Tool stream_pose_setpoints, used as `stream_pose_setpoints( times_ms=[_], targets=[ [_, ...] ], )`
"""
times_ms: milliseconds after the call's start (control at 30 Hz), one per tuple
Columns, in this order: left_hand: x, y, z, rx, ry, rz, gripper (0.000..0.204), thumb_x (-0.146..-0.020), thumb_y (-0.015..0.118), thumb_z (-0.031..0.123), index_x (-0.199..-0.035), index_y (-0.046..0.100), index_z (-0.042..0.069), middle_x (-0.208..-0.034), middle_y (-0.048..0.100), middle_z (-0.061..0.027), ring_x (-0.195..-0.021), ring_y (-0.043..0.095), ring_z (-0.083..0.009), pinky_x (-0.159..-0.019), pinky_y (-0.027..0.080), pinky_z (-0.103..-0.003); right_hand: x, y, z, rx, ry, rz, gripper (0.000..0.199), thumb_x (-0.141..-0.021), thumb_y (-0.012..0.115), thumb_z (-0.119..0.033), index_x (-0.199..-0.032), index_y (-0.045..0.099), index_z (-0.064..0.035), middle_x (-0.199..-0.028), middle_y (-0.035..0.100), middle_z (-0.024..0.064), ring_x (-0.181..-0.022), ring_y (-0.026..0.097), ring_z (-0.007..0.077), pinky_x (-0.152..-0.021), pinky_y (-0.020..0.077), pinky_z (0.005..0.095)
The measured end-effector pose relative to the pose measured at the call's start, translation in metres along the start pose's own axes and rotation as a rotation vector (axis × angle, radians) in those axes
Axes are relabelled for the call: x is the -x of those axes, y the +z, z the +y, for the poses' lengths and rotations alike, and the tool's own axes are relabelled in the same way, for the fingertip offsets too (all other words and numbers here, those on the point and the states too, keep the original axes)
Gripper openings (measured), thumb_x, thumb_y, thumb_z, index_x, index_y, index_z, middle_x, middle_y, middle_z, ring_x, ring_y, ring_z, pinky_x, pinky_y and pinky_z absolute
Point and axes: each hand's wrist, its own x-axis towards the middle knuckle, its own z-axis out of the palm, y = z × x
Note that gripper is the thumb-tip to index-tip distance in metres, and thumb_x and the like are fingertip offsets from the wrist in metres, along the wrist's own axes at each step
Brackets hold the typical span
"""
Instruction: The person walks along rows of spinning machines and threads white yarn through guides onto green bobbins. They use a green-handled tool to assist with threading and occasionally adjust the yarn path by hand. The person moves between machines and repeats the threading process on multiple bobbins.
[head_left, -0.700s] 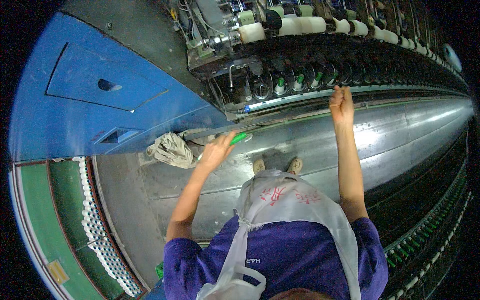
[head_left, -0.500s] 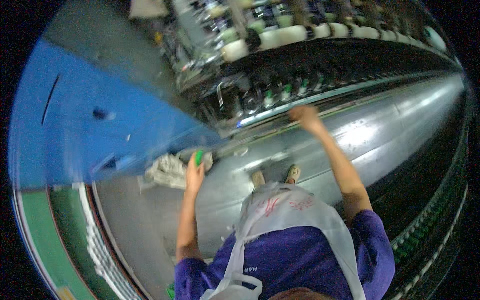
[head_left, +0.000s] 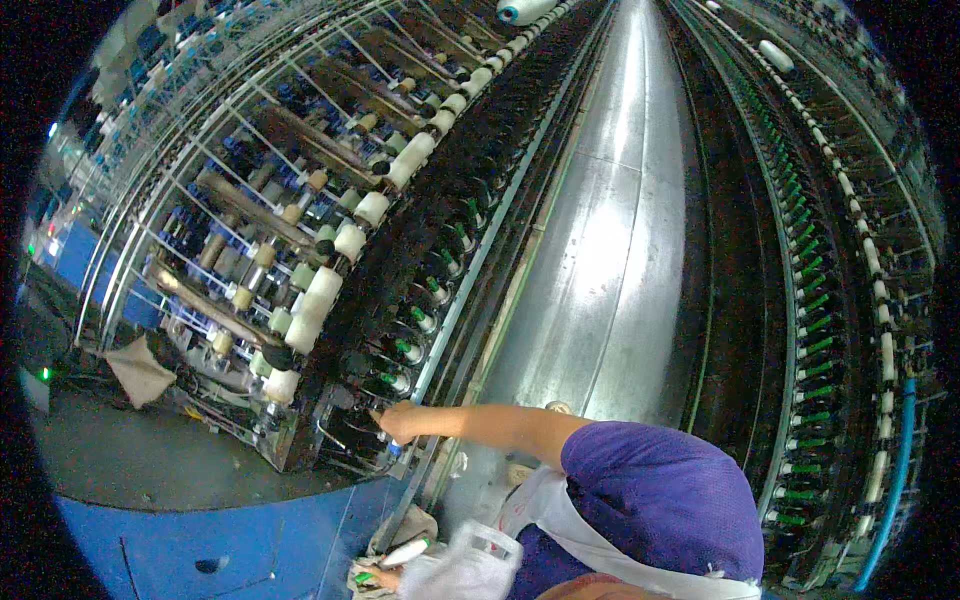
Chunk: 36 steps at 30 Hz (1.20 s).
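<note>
Blue cabinet [head_left: 230,540] at lower left; beside it, left hand [head_left: 383,578] closed round a white bobbin [head_left: 406,552], near a pale cloth [head_left: 418,522]. Right hand [head_left: 398,422] at the near end of the left row [head_left: 438,290]; fingertips lost against dark parts, cannot tell its grip. Metal floor [head_left: 620,250] next, then right row [head_left: 815,345], green-tipped

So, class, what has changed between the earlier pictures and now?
The view swung right. The right hand moved along the row of bobbins to its end by the cabinet. The left hand is now low in view, a white bobbin showing beside it; its grip is unclear. The row stays standing.
</note>
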Motion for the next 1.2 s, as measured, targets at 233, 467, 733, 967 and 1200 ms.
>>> stream_pose_setpoints(
  times_ms=[233, 467, 733, 967, 1200],
  targets=[
    [-0.021, 0.009, 0.011, -0.170, 0.071, -0.032, 0.051, -0.086, 0.052, 0.030, -0.127, 0.035, 0.005, -0.104, 0.049, -0.0129, -0.085, 0.051, -0.0230, -0.075, 0.045, -0.037, 0.014, 0.010, 0.024, -0.052, -0.157, 0.038, 0.072, -0.068, 0.055, -0.012, -0.134, 0.028, -0.0039, -0.080, 0.061, 0.0183, -0.071, 0.059, 0.0341, -0.057, 0.0459, 0.0444],
    [-0.040, 0.013, 0.023, -0.483, 0.253, -0.056, 0.053, -0.085, 0.055, 0.028, -0.129, 0.035, 0.006, -0.099, 0.051, -0.0100, -0.082, 0.052, -0.0200, -0.072, 0.045, -0.034, 0.012, 0.018, 0.035, 0.002, -0.113, 0.274, 0.023, -0.071, 0.054, -0.014, -0.092, 0.059, -0.0070, -0.068, 0.060, 0.0146, -0.067, 0.061, 0.0310, -0.053, 0.0467, 0.0447],
    [-0.073, -0.005, 0.013, -0.560, 0.388, -0.245, 0.055, -0.084, 0.059, 0.025, -0.130, 0.035, 0.006, -0.093, 0.053, -0.0068, -0.077, 0.052, -0.0166, -0.068, 0.046, -0.032, 0.024, 0.032, 0.051, 0.070, -0.158, 0.588, 0.016, -0.071, 0.053, -0.012, -0.084, 0.058, -0.0051, -0.064, 0.060, 0.0133, -0.063, 0.061, 0.0303, -0.053, 0.0481, 0.0431],
    [0.051, 0.004, 0.128, 0.351, 0.278, -0.678, 0.031, -0.091, 0.046, 0.013, -0.120, 0.036, 0.013, -0.102, 0.057, -0.0109, -0.086, 0.055, -0.0187, -0.072, 0.045, -0.029, 0.055, 0.001, 0.052, 0.008, -0.426, 0.603, 0.015, -0.069, 0.053, -0.012, -0.082, 0.051, -0.0047, -0.075, 0.054, 0.0121, -0.075, 0.054, 0.0306, -0.058, 0.0458, 0.0425],
    [0.163, 0.061, 0.243, 0.499, 0.672, -0.579, 0.030, -0.085, 0.051, 0.000, -0.113, 0.042, 0.005, -0.113, 0.054, -0.0157, -0.107, 0.051, -0.0257, -0.093, 0.039, -0.036, 0.048, -0.037, 0.033, 0.075, -0.483, 0.548, 0.017, -0.065, 0.055, -0.002, -0.081, 0.058, -0.0019, -0.104, 0.052, 0.0203, -0.088, 0.055, 0.0357, -0.070, 0.0482, 0.0424]
  ],
)
